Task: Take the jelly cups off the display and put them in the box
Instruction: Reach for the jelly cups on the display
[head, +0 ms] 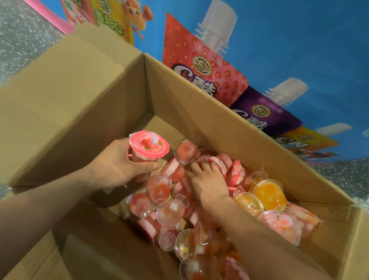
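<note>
Cardboard box (184, 106) on speckled grey floor (6, 39), flaps open, pushed against a blue printed display panel (315, 39).

Panel print:
- strawberry-pattern pouch (202, 65), round seal, large "C" plus one Chinese character
- purple pouch (265, 114), same seal and lettering, partly hidden behind the box's far edge
- yellow pouch (109, 14), green characters ending in "C"
- the seals' small text is too small to read

Left hand (123, 166) holds a pink-lidded jelly cup (148, 146) upright, fingers wrapped round its body, near the box's far-left corner. Lid shows a fruit picture and a small green mark; text is not legible.

Right hand (205, 182) lies palm down on the pile of jelly cups (169, 200), fingers reaching among pink-and-white cups. Cannot tell whether it grips one.

The pile fills the box's right side and near half, mostly red and pink. An orange cup (269, 193) lies toward the right edge.

Open room: bare box bottom (156, 125) shows only in the far-left corner. The left flap (64, 96) leans outward.
</note>
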The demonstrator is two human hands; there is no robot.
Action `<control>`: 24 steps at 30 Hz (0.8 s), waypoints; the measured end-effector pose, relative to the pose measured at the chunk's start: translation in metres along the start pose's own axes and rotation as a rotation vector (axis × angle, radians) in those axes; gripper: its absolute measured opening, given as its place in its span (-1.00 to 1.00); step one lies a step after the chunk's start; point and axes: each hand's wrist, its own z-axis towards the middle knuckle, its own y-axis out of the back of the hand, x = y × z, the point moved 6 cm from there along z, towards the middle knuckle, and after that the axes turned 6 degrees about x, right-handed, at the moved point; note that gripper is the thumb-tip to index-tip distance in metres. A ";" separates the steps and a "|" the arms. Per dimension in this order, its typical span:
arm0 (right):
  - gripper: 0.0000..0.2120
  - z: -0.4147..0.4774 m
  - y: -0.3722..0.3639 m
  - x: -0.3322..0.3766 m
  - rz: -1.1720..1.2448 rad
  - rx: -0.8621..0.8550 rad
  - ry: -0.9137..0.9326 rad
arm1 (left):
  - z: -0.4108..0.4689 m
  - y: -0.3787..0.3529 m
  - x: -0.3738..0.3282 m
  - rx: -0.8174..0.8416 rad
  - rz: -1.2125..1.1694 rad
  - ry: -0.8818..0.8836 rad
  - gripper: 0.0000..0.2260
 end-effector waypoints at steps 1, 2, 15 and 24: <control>-0.59 -0.002 0.001 -0.003 0.020 -0.044 0.040 | 0.000 0.001 -0.001 -0.005 0.007 -0.002 -0.91; -0.65 -0.004 0.001 -0.006 0.035 -0.083 0.062 | 0.000 0.003 -0.001 -0.009 0.009 -0.007 -0.91; -0.75 -0.007 -0.016 -0.030 0.707 0.053 0.013 | -0.003 0.005 0.007 0.026 -0.027 0.001 -0.87; -0.80 -0.038 0.046 -0.042 1.872 -0.119 -0.218 | -0.005 0.005 -0.002 0.077 -0.325 0.074 -0.73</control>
